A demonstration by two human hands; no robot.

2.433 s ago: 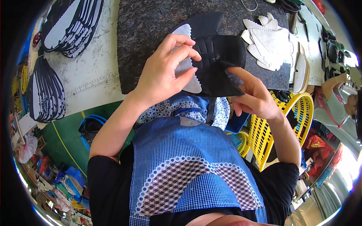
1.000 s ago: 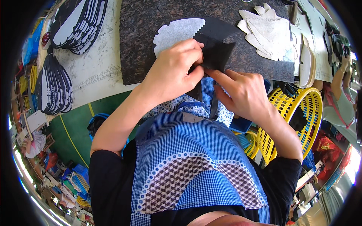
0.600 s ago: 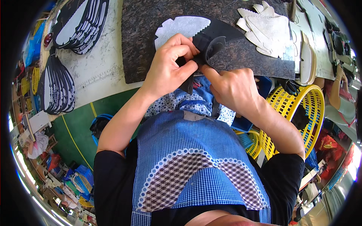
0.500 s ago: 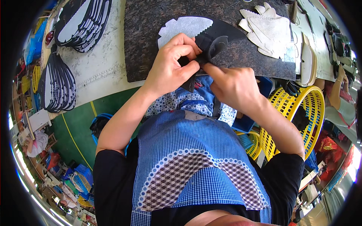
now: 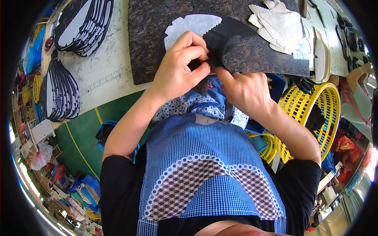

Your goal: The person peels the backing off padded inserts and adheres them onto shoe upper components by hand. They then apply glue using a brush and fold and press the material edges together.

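Observation:
At the near edge of the dark stone slab, both hands hold one thin, dark, flexible piece that curls up between them. My left hand pinches it with thumb and fingers, and a dark tip hangs below that grip. From the right, my right hand grips the piece with fingers curled; its thumb is mostly hidden. Just beyond lies a curved black shoe-part piece with a pale, saw-edged lining on its left part.
Pale saw-edged cutouts are piled at the slab's right. Fanned stacks of black-and-grey pieces lie on the white table at left. A yellow basket stands by my right arm. A co-worker's arm shows at far right.
The curled upper part of the dark piece has shifted and is now blurred. My hands keep nearly the same places and grips.

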